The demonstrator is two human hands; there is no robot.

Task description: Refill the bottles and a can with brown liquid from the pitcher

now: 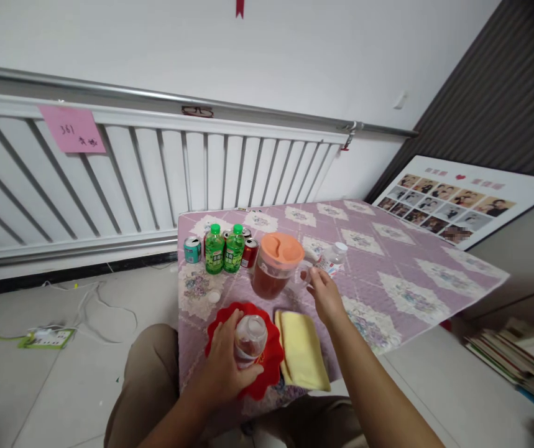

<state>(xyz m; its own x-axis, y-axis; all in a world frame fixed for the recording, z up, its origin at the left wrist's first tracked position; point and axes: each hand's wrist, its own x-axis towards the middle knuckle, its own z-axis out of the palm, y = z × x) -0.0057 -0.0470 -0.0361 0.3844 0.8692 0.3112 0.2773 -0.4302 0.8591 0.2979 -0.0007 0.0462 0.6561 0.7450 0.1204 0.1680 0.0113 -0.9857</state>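
My left hand (224, 354) is wrapped round a clear plastic bottle (250, 339), its uncapped mouth facing up, over a red scalloped plate (273, 361). Whether the bottle's base touches the plate is hidden. At the clear handle of a plastic pitcher (269, 280), my right hand (323, 292) has its fingers curled round. The pitcher holds reddish-brown liquid, has an orange lid (282, 250) and stands upright on the table. A loose white cap (214, 296) lies left of it. Right of the plate is a folded yellow cloth (303, 351).
Two green-capped bottles (224, 252) stand behind, among several cans, including a teal can (193, 250) and a red can (249, 253). A capped clear bottle (334, 258) is beyond my right hand. The purple floral tablecloth (364, 292) reaches toward a white radiator (220, 168).
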